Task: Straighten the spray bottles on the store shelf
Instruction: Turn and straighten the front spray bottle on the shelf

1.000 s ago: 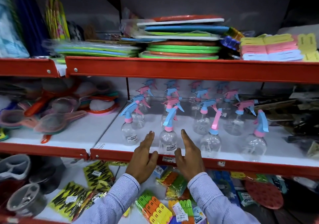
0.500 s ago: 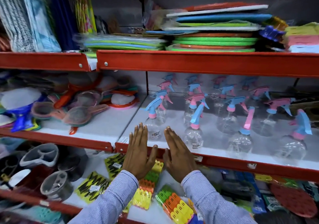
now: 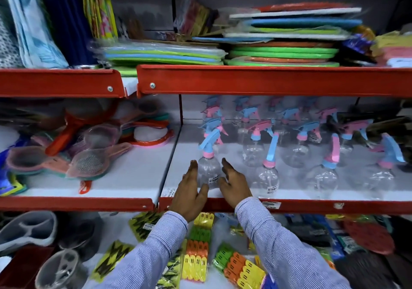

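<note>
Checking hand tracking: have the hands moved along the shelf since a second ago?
Yes. Both hands, left hand and right hand, shifted left along the red shelf edge, from the second front bottle to the leftmost front bottle.

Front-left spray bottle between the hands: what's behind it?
Behind the front-left spray bottle, between left hand and right hand, more spray bottles line up toward the shelf back. Their bodies are mostly covered; only blurred trigger heads show.

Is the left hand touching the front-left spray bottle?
Cannot tell. In the head view the left hand overlaps the front-left spray bottle, but blur hides any contact.
</note>
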A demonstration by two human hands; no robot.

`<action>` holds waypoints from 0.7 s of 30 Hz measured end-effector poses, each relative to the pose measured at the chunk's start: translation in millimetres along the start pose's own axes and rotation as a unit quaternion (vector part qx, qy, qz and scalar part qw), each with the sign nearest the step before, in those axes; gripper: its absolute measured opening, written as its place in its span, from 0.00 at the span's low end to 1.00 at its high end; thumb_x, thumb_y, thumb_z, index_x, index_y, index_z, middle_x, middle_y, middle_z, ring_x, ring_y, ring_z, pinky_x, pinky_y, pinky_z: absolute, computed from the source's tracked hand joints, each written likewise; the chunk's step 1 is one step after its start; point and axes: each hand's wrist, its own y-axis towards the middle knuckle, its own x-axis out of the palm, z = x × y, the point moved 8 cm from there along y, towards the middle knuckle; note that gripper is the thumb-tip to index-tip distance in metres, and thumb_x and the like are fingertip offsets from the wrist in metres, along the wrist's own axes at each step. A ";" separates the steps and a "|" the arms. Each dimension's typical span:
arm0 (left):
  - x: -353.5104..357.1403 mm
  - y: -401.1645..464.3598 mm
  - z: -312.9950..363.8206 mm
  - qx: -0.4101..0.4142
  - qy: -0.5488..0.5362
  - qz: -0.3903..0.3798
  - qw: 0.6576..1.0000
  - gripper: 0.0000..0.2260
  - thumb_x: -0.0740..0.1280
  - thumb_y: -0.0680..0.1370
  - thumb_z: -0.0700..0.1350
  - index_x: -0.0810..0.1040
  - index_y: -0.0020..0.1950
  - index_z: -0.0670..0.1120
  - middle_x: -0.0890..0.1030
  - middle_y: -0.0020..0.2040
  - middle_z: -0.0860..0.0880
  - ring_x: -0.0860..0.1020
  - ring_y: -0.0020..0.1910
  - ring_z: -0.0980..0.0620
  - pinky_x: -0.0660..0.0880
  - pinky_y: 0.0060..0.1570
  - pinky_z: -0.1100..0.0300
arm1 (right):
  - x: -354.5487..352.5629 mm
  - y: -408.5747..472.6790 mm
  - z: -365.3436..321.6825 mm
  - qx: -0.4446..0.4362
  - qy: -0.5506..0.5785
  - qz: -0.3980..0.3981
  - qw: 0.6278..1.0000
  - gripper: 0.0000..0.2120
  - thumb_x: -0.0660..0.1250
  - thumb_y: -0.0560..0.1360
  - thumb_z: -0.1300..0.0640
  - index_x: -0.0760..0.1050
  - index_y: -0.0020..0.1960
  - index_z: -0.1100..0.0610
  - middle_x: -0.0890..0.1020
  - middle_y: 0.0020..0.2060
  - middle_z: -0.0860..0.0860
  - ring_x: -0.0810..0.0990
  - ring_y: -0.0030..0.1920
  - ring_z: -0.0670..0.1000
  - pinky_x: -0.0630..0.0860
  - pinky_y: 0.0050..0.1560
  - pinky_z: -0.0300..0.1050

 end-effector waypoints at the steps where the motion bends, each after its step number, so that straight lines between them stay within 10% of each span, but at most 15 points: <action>1: -1.7 1.8 2.6 -0.001 -0.014 0.000 1.000 0.30 0.60 0.80 0.45 0.51 0.79 0.44 0.59 0.80 0.43 0.62 0.78 0.46 0.58 0.75 0.57 | 1.0 -0.4 -0.9 0.001 0.001 -0.003 1.000 0.27 0.59 0.76 0.64 0.59 0.74 0.58 0.75 0.67 0.59 0.75 0.65 0.55 0.67 0.58 0.31; 9: -14.8 -9.1 13.7 0.013 -0.049 0.023 0.998 0.29 0.57 0.75 0.48 0.63 0.76 0.45 0.71 0.74 0.48 0.70 0.72 0.50 0.61 0.71 0.67 | -3.4 -7.0 -6.5 -0.013 0.001 -0.021 1.000 0.25 0.59 0.75 0.65 0.64 0.72 0.57 0.77 0.64 0.56 0.76 0.63 0.54 0.61 0.51 0.20; 16: -14.9 -30.1 18.9 0.012 -0.048 0.021 0.999 0.28 0.56 0.75 0.48 0.63 0.76 0.48 0.71 0.73 0.52 0.71 0.71 0.54 0.58 0.67 0.76 | -6.8 -24.9 -6.4 -0.014 0.003 -0.042 0.999 0.25 0.59 0.77 0.63 0.62 0.73 0.58 0.75 0.66 0.57 0.75 0.66 0.55 0.69 0.64 0.40; 21: -20.7 -39.8 23.3 -0.020 -0.034 0.045 0.998 0.30 0.59 0.76 0.46 0.59 0.78 0.44 0.62 0.79 0.45 0.61 0.77 0.49 0.54 0.74 0.62 | -8.3 -26.2 -3.9 0.017 0.031 -0.043 0.998 0.28 0.60 0.76 0.63 0.59 0.75 0.57 0.72 0.69 0.57 0.71 0.69 0.53 0.68 0.68 0.43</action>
